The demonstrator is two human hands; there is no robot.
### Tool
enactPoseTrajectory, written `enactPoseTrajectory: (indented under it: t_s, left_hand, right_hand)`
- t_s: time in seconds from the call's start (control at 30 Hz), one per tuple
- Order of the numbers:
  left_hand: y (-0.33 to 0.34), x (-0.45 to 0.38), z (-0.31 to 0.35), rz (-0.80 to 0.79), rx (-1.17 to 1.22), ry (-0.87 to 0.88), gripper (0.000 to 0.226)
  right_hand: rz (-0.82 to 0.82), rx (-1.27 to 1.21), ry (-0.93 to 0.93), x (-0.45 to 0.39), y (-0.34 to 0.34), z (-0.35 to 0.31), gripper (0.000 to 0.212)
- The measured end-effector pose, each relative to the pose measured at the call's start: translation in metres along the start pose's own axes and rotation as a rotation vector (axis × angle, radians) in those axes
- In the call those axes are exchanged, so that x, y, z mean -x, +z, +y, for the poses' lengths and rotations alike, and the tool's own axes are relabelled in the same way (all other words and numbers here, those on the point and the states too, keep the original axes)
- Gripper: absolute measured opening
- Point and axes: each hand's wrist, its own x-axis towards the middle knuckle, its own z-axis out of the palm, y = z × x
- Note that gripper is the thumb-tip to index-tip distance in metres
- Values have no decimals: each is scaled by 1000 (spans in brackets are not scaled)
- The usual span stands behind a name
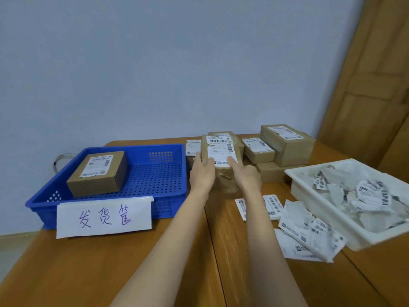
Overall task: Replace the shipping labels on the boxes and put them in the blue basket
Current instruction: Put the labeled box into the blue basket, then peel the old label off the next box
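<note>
In the middle of the frame, the left hand (202, 171) grips a tilted cardboard box (221, 165) while the right hand (245, 173), index finger straight, presses its new label (221, 152) flat. Next it likely goes left into the blue basket (172, 197).

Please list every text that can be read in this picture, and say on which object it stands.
"发货筐": handwritten on the white paper sign on the front of the blue basket.
Printed shipping labels on the held box, the box in the basket, the stacked boxes and the loose labels: too small and blurred.

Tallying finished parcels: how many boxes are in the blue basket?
1: a labelled box sits in the blue basket's far left corner. Nothing seems hidden there.
</note>
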Motion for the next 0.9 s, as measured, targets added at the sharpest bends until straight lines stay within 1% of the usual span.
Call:
enactPoseTrajectory:
  t_s: [0.07,0.13,0.27,0.4,0.5,0.6,0.73,0.8,0.9]
  left_hand:
    - [0,17,-1,-17,98,-64,57]
    - [-3,39,-7,-39,147,-107,52]
    - [-15,87,-30,-51,150,-110,39]
    - [-35,137,-47,-33,116,-114,42]
    - [-55,168,-55,-42,137,-175,42]
    - [-73,185,-67,-89,99,-232,41]
    - [-88,190,-81,-125,92,-289,42]
    - [-93,190,-86,-162,77,-296,49]
    - [-101,183,-88,-238,-9,-318,82]
  right_hand:
    - [2,39,-10,12,-9,10,73]
    - [-29,47,17,28,-17,22,72]
    - [-94,64,38,68,-31,42,66]
    - [-163,29,38,111,-42,65,57]
    - [-268,-11,96,135,-49,81,62]
    - [-391,-40,128,156,-52,93,49]
    - [-417,30,111,168,-50,94,50]
    - [-460,63,136,170,-51,92,54]
    - [-532,111,198,172,-57,82,60]
